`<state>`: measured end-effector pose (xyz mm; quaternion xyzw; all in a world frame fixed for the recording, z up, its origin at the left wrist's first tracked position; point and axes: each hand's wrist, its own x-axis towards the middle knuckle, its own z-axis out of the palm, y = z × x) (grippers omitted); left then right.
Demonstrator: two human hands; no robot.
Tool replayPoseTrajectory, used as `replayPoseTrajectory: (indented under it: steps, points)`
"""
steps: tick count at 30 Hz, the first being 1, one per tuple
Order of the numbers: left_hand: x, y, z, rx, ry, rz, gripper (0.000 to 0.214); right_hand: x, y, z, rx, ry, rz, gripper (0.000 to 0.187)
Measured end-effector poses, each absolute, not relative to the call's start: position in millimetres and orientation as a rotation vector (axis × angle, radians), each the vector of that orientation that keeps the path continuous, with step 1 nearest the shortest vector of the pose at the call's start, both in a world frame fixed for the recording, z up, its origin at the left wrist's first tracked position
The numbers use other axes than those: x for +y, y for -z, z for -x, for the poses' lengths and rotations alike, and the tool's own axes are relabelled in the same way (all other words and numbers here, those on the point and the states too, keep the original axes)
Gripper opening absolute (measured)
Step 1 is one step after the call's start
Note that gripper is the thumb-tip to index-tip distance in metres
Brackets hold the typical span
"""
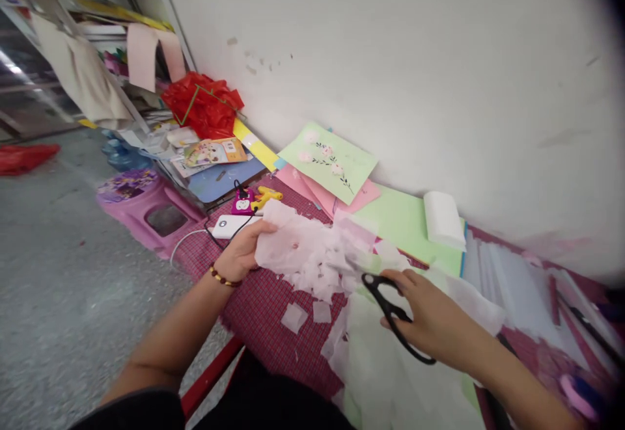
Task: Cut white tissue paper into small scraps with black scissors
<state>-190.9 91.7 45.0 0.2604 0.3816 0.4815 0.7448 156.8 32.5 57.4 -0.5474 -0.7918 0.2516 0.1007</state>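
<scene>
My left hand (244, 249) pinches the left edge of a thin, pale pink sheet of tissue paper (283, 241), thumb on top. In my right hand (424, 309) are black-handled scissors (398, 329), fingers through the loops. Their blades point left toward the sheet's right edge; whether they are apart is blurred. Small cut pieces of paper lie in a heap under and beside the sheet. Two squarish paper pieces, one at the left (294, 317) and one at the right (321, 311), rest on the red checked cloth (273, 332) nearer to me.
A green card with flowers (332, 163) leans by the wall on pink and green sheets. A white paper roll (444, 218) stands right of it. Left are a yellow glue gun (267, 197), a white power strip (234, 226) with cords, a red plastic bag (205, 108) and a pink stool (146, 212).
</scene>
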Motion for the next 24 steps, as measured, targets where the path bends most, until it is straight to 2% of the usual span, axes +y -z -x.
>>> replayPoseTrajectory:
  steps: [3, 8, 14, 24]
  points:
    - [102.8, -46.0, 190.4, 0.829, -1.06, -0.526, 0.042, 38.6, -61.4, -161.3, -2.267, -0.85, 1.594, 0.054]
    - [120.5, -46.5, 178.6, 0.739, -1.041, -0.562, 0.046, 49.8, -68.4, -161.0, -2.057, -1.259, 1.428, 0.058]
    - [134.4, -41.8, 166.2, 0.638, -1.009, -0.529, 0.049, 66.5, -58.0, -153.2, -2.041, -1.454, 1.219, 0.053]
    - [140.7, -24.2, 157.8, 0.73, -1.032, -0.672, 0.029, 81.1, -35.8, -146.5, -1.895, -1.695, 1.158, 0.046]
